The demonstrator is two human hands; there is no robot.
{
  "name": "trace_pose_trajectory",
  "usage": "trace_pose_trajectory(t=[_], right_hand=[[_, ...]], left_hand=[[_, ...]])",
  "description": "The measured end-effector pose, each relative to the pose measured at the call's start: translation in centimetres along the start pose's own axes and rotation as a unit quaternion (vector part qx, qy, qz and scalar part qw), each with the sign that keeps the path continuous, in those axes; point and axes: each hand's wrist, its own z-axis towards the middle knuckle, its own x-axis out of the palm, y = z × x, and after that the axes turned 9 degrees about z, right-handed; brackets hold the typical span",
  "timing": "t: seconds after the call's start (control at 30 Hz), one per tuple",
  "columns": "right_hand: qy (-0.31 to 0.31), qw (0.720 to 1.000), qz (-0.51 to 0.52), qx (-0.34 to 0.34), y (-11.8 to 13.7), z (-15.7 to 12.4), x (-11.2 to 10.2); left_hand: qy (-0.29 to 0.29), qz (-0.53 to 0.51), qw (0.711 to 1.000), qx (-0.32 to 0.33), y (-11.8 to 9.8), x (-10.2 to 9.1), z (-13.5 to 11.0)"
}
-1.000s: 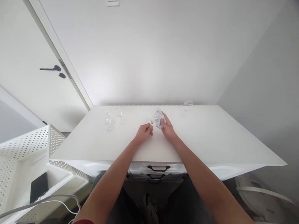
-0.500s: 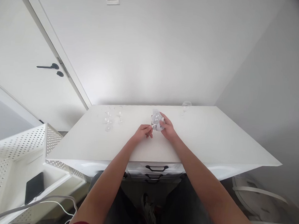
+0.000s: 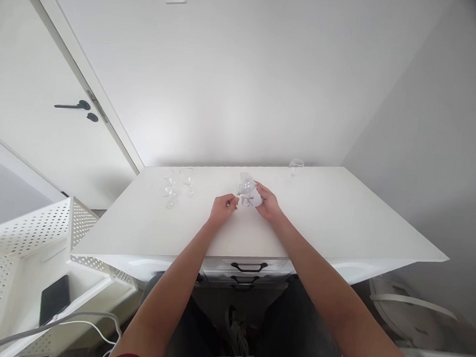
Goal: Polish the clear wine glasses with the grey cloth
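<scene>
In the head view, a wine glass (image 3: 247,187) is held together with what looks like a white cloth (image 3: 256,200) over the middle of the cabinet top (image 3: 137,226), between its front and back edges. Compared with half a second ago, the cloth is spread more openly along the lower right of the glass, and the right thumb, seen then across the front of the bundle, is now largely hidden. The cloth is gripped by the right hand (image 3: 268,202) from the right. The left hand (image 3: 222,208) has been drawn slightly leftward; its fingers are curled together, and the stem seems to be pinched at their tips, though this is small and blurred. The two hands are kept apart, joined only through glass and cloth. By this change the hold on the cloth appears to be adjusted rather than released, so the handling can be judged unfinished. Nothing else is seen to be moved: the clear glasses (image 3: 170,183) are left standing toward the back left corner, and a lone glass (image 3: 296,165) is left near the back edge, right of the middle.
</scene>
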Motion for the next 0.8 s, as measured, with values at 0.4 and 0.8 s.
trace_pose_trajectory(t=[0.4, 0.8], right_hand=[[0.070, 0.832, -0.464, -0.297, -0.8, -0.8, 0.1], [0.046, 0.861, -0.450, -0.231, -1.0, -0.9, 1.2]], left_hand=[[-0.025, 0.270, 0.962, 0.008, -0.4, 0.6, -0.4], [-0.010, 0.174, 0.984, 0.039, -0.4, 0.5, -0.3]])
